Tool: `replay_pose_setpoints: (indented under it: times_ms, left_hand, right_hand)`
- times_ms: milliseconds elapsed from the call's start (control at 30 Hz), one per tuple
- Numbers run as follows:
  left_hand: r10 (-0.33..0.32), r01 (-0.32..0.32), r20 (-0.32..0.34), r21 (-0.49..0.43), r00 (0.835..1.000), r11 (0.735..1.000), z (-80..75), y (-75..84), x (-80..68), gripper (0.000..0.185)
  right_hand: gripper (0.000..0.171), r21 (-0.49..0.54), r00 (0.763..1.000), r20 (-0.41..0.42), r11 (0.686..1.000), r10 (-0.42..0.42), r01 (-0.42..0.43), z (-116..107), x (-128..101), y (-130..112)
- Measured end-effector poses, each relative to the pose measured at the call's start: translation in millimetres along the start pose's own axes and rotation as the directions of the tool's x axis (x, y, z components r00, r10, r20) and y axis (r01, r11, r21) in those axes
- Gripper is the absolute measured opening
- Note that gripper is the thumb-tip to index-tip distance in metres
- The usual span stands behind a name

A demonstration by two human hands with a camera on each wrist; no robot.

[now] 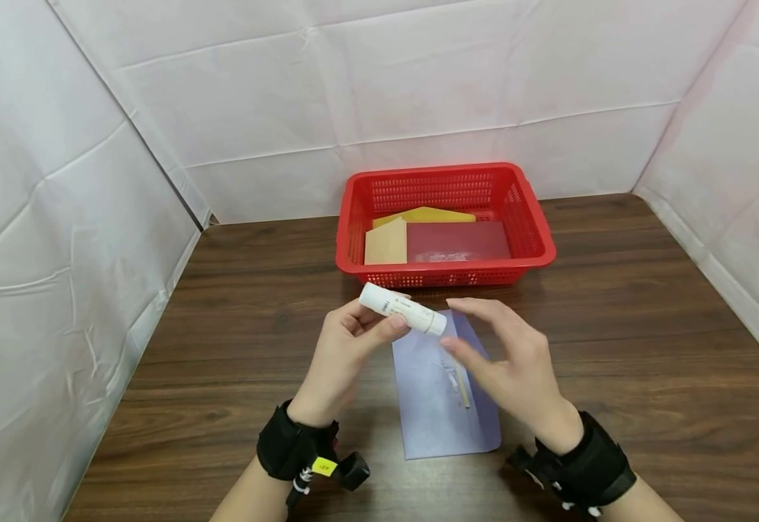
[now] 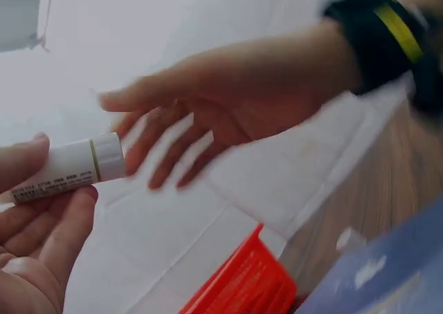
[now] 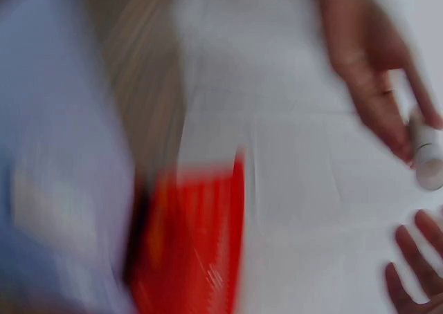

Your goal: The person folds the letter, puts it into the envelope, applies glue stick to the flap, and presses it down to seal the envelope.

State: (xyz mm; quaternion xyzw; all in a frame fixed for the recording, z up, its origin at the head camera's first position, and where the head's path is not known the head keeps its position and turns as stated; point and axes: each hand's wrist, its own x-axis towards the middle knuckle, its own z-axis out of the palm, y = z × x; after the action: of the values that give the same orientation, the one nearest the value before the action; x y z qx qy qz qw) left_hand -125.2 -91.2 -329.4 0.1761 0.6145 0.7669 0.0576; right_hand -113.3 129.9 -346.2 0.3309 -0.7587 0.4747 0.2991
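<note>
A white glue stick (image 1: pixel 404 309) with printed lettering is held in my left hand (image 1: pixel 353 341), tilted with its right end lower. In the left wrist view, thumb and fingers grip the glue stick (image 2: pixel 66 169) from both sides, and a thin gold ring circles it near its free end. My right hand (image 1: pixel 512 359) is close to that end, thumb and fingers spread with nothing between them. Beneath the hands lies a purple envelope (image 1: pixel 431 428) bearing small whitish bits and a thin yellowish strip (image 1: pixel 462 388). The right wrist view is blurred.
Behind the hands stands a red perforated plastic basket (image 1: pixel 444 274). It holds a yellow envelope (image 1: pixel 434 214), a beige one (image 1: pixel 386 245) and a dark red one (image 1: pixel 460 238). White cloth walls (image 1: pixel 405 87) border the wooden table (image 1: pixel 235 348) at the back and sides.
</note>
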Motion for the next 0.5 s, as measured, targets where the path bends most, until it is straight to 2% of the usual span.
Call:
replay_pose_setpoints:
  times_ms: [33, 100, 167, 233, 367, 433, 500]
  left_hand:
    - [-0.028, 0.028, -0.007, -0.047, 1.000, 0.998, -1.4, 0.5, 0.0, 0.038]
    - [-0.068, 0.067, -0.002, -0.132, 0.998, 0.989, -3.6, 1.3, 0.3, 0.041]
    - [-0.087, 0.088, 0.017, -0.170, 0.996, 0.982, -4.6, 2.1, 0.2, 0.043]
    - [-0.096, 0.100, 0.033, -0.171, 0.995, 0.980, -4.5, 2.1, 0.1, 0.045]
    - [-0.104, 0.111, 0.050, -0.171, 0.993, 0.979, -3.6, 0.9, -0.5, 0.048]
    - [-0.091, 0.098, 0.051, -0.171, 0.995, 0.980, -3.0, 1.0, -1.2, 0.048]
    - [-0.072, 0.079, 0.048, -0.160, 0.996, 0.984, -2.4, 1.7, -1.5, 0.046]
  right_hand:
    - [0.036, -0.119, 0.990, -0.037, 0.984, -0.137, 0.132, 2, 1, 0]
    - [0.039, -0.282, 0.936, -0.056, 0.905, -0.348, 0.319, 6, 4, -1]
    - [0.032, -0.360, 0.898, -0.048, 0.846, -0.438, 0.393, 9, 6, -1]
    - [0.028, -0.406, 0.878, -0.046, 0.812, -0.477, 0.420, 11, 7, -2]
    - [0.024, -0.426, 0.858, -0.056, 0.789, -0.511, 0.442, 13, 8, -2]
    - [0.026, -0.394, 0.860, -0.073, 0.807, -0.504, 0.440, 14, 8, -2]
    - [0.030, -0.327, 0.878, -0.099, 0.849, -0.468, 0.416, 15, 7, -1]
